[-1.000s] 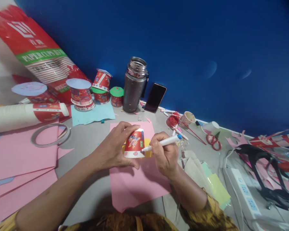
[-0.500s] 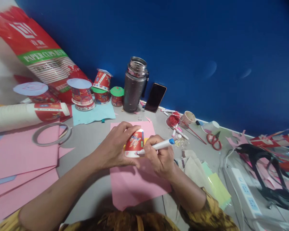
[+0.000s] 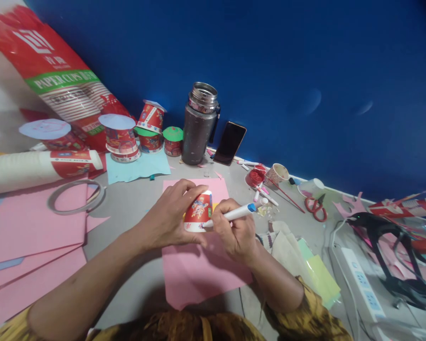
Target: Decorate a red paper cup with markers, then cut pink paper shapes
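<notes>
A red and white printed paper cup (image 3: 198, 211) is held by my left hand (image 3: 170, 215), the thumb at its lower edge and the fingers over its top. Between the fingers of my right hand (image 3: 234, 229) is a white marker pen (image 3: 240, 212) with a blue end. Its tip meets the white band of the cup, by the small printed flowers. Beneath both hands lies a sheet of pink paper (image 3: 202, 279). Something yellow shows partly behind the cup; the hands hide most of it.
A steel thermos (image 3: 199, 128) and a phone (image 3: 230, 143) stand against the blue wall. Decorated cups (image 3: 117, 135) and a roll of tape (image 3: 76, 196) are at left. Scissors (image 3: 315, 207), loose markers (image 3: 268, 195) and a power strip (image 3: 364, 282) lie to the right.
The marker has shifted very slightly, its blue end a little lower and to the left. Both hands keep their hold, and the cup stays in place.
</notes>
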Available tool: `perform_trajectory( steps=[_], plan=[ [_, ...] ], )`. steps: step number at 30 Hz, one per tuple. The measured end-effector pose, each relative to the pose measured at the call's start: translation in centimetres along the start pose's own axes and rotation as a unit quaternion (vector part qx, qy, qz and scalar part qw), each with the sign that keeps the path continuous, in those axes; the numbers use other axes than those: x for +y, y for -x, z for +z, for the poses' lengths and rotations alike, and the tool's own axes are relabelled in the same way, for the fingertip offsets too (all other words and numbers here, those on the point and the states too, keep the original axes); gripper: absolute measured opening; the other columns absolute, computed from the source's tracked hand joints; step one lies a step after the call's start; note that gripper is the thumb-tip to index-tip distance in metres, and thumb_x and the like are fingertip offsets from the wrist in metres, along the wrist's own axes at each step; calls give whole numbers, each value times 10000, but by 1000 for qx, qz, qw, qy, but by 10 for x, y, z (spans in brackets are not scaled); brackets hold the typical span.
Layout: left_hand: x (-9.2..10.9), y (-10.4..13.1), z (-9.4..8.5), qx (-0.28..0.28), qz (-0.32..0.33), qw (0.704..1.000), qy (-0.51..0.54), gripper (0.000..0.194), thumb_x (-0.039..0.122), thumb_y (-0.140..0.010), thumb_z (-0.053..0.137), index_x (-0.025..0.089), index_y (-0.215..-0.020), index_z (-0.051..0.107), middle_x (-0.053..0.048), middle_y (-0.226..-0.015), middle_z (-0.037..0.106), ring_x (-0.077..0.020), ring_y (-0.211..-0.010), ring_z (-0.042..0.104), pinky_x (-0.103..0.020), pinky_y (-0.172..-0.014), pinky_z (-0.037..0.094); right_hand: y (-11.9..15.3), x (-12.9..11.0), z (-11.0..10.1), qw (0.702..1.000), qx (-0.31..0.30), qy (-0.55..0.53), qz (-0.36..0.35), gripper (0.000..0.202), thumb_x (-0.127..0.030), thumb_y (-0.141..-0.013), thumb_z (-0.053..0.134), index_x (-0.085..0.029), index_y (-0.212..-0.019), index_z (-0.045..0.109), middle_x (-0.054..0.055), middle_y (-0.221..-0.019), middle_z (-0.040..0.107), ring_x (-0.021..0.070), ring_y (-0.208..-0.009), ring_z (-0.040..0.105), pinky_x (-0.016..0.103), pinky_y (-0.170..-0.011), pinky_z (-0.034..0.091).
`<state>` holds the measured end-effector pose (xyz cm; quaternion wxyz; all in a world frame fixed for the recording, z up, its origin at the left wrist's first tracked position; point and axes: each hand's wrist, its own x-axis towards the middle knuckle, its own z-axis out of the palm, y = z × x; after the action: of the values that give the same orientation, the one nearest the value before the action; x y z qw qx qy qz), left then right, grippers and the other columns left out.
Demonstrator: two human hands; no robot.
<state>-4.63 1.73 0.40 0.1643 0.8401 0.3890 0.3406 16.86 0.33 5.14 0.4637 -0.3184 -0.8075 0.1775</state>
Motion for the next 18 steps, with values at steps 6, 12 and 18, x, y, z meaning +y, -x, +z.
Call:
perform_trajectory(
  steps=[6,12,18],
  plan=[
    [0,2,-3,8,-5,1000,6,1156,880,-678,804,272,-1594,445,-164,-1345,567,-399,-1208,612,-567,-1019,532,5,4,1,999,26,-20,19,197,-221,-1059,539,-233,-880,617,-7,-727,670,139,-573,615,263,-538,459],
    [2,0,-8,13,-23,999,19,1127,850,-700,822,299,-1591,409,-141,-1357,552,-384,-1230,615,-545,-1041,541,9,14,3,990,92,-93,51,150,-298,-1115,544,-243,-1186,664,2,-815,727,146,-621,684,275,-590,539],
    [7,-2,-16,30,-56,998,26,1120,800,-699,864,302,-1570,367,-132,-1407,566,-373,-1256,617,-545,-1083,534,-7,16,-10,996,0,-28,90,286,-384,-1040,664,-266,-1299,633,94,-1196,785,255,-1055,752,410,-879,615]
  ],
)
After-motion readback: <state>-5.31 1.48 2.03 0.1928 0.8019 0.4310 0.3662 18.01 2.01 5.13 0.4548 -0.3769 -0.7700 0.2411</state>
